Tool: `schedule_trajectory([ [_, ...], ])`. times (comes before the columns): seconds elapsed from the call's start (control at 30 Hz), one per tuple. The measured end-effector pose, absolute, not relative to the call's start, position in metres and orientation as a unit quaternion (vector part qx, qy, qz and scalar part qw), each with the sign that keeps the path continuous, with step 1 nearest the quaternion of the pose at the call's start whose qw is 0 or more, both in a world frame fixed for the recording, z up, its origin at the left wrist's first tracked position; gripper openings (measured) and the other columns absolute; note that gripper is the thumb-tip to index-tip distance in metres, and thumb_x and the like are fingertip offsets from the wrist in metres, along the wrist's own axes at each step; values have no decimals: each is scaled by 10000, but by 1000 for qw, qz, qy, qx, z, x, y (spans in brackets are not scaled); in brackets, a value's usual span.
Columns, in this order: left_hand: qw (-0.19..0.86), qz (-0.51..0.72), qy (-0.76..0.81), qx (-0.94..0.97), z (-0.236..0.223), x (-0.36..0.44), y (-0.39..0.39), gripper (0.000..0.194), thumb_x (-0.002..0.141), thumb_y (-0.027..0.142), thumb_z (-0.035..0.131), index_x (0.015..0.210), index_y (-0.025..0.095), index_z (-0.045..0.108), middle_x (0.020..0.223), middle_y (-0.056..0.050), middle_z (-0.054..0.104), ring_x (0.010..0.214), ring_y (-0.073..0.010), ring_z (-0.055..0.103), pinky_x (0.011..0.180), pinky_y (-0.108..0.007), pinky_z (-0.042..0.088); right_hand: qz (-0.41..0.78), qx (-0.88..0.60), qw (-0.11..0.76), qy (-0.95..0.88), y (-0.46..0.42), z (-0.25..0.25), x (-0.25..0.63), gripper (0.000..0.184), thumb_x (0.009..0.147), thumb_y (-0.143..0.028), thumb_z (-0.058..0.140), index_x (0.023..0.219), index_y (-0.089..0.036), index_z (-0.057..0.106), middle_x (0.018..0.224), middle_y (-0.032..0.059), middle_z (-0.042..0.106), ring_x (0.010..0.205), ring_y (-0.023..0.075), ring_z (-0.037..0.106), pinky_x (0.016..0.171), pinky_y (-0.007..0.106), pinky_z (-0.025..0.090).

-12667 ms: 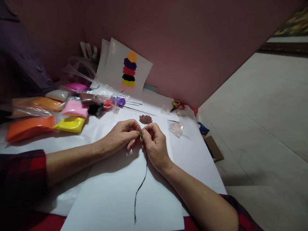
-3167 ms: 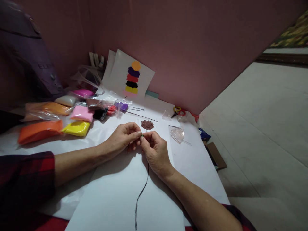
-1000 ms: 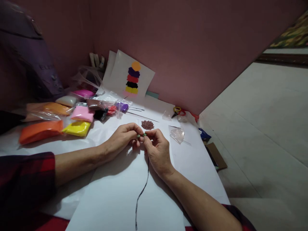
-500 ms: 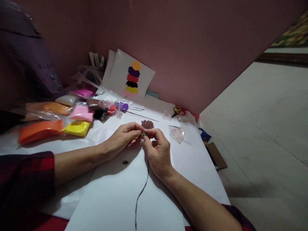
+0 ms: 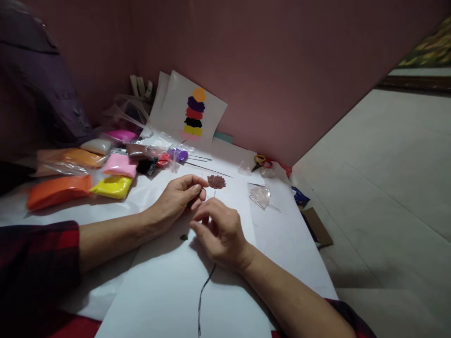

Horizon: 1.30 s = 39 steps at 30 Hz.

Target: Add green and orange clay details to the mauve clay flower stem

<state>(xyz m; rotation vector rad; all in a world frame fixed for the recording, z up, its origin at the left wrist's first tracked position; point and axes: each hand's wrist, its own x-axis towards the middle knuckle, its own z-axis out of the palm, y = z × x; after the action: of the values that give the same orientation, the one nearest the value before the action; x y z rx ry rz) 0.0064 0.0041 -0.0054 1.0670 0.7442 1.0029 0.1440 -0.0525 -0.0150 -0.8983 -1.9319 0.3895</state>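
Note:
My left hand [image 5: 178,197] is closed in a pinch beside the brown fringed flower [image 5: 216,181], with a small dark green piece [image 5: 199,191] showing at its thumb and fingertips. My right hand [image 5: 221,230] hovers over the paper, its fingers curled and the thumb and forefinger tips slightly apart, with nothing visible between them. Just left of those tips lies another small dark green piece [image 5: 183,237] on the white sheet [image 5: 158,291]. A thin dark stem [image 5: 201,293] runs from under my right hand toward the near edge; part of it is hidden by the hand.
Bags of coloured clay, such as an orange one [image 5: 58,191] and a yellow one [image 5: 112,187], crowd the left side. Scissors [image 5: 260,162], a clear plastic bag [image 5: 260,196] and thin wires [image 5: 207,168] lie farther back. A painted paper [image 5: 214,112] leans against the wall.
My right hand has come away from my left, moving down and left toward the green piece on the paper. The green piece held between both hands is less visible, and the flower shows more fully.

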Motion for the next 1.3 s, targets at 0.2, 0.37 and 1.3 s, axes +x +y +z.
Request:
schedule_trajectory([
  [0.2,671,436,365,476,-4,6,3,176,844,310,637,820,148,575,574,60,492,413,-35,360,402,-146,225,47,-290,297,-909,-54,-19,142,147,890,-206,494,780,-215,592,741,31,627,675,171,560,595,296,485],
  [0.37,678,416,359,489,-3,6,3,295,832,428,646,769,144,594,547,59,460,424,-49,334,415,-172,230,62,-327,378,-864,-54,-20,141,126,916,-154,482,846,-202,576,810,58,643,754,176,601,654,303,522],
  [1.3,756,346,269,487,-7,4,2,191,821,308,673,885,129,656,676,9,618,466,-45,435,489,-186,296,63,-468,567,-675,-45,-22,145,238,853,-50,491,910,-208,660,933,72,575,891,209,596,752,374,529],
])
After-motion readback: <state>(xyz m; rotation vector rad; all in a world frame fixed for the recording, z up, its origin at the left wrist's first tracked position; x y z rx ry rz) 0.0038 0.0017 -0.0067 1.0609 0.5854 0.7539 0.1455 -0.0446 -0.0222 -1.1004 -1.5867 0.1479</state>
